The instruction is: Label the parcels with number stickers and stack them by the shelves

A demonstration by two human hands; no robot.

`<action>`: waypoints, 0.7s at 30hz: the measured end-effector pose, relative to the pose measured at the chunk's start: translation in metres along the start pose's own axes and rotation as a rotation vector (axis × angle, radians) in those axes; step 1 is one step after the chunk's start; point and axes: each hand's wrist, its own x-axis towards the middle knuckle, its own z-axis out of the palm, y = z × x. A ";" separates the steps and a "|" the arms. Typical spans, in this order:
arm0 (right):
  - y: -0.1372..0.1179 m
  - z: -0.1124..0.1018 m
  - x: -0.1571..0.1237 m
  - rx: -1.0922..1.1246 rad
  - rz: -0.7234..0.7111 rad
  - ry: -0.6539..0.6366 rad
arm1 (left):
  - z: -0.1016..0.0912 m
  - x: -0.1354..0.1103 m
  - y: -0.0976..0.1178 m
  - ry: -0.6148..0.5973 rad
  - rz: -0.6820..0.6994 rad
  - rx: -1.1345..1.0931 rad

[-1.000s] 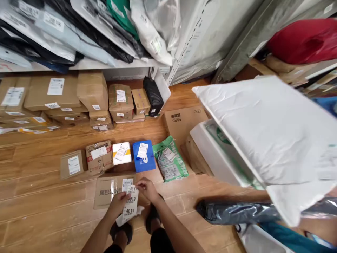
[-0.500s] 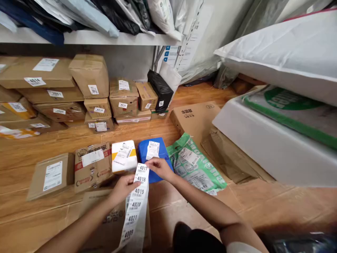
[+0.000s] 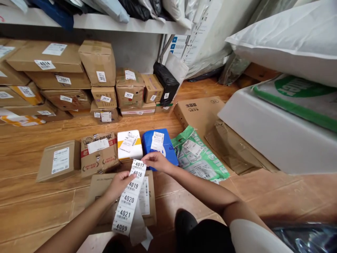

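Observation:
A strip of numbered labels [image 3: 128, 200], printed 4017 at the top and 4009 near the bottom, hangs between my hands. My left hand [image 3: 120, 183] pinches its left edge by 4018, thumb across the front. At the top right corner, by 4017, my right hand [image 3: 156, 161] pinches the strip with thumb and finger. Below the strip lies a cardboard box [image 3: 98, 191] with a white label, partly covered by my left arm. Just beyond my hands sit a white parcel with a yellow band [image 3: 129, 153] and a blue parcel [image 3: 170, 147].
Left of these stand a brown box with red print [image 3: 98, 165] and a plain box [image 3: 47, 163]. A green bag [image 3: 202, 156] lies to the right. Labelled boxes [image 3: 97, 56] are stacked under a shelf [image 3: 92, 28] of bagged parcels. A big white package [image 3: 252, 130] stands at right.
My view has shifted, so things appear higher and slightly right. The strip has swung to the left at its lower end, showing more of the box beneath. Both hands keep their pinch.

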 end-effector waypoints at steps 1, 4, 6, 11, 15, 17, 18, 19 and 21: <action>0.002 0.000 -0.001 0.008 0.000 0.015 | 0.003 0.000 0.002 0.001 0.032 -0.010; 0.010 0.002 -0.010 0.012 -0.023 0.078 | 0.011 0.003 0.003 0.015 0.087 -0.015; 0.025 0.005 -0.023 -0.019 -0.056 0.152 | 0.013 0.005 -0.004 0.024 0.055 0.068; 0.096 0.009 -0.075 -0.152 0.028 0.352 | 0.009 0.002 -0.030 -0.190 -0.043 0.485; 0.143 -0.015 -0.098 -0.258 0.101 0.531 | 0.009 -0.008 -0.045 -0.379 -0.015 0.807; 0.154 -0.036 -0.097 -0.333 0.125 0.619 | 0.010 -0.011 -0.048 -0.416 -0.023 0.835; 0.157 -0.046 -0.094 -0.370 0.138 0.659 | 0.011 -0.012 -0.050 -0.424 -0.030 0.826; 0.160 -0.055 -0.090 -0.404 0.153 0.698 | 0.012 -0.012 -0.050 -0.430 -0.033 0.810; 0.164 -0.065 -0.082 -0.454 0.187 0.776 | 0.013 -0.011 -0.051 -0.440 -0.032 0.779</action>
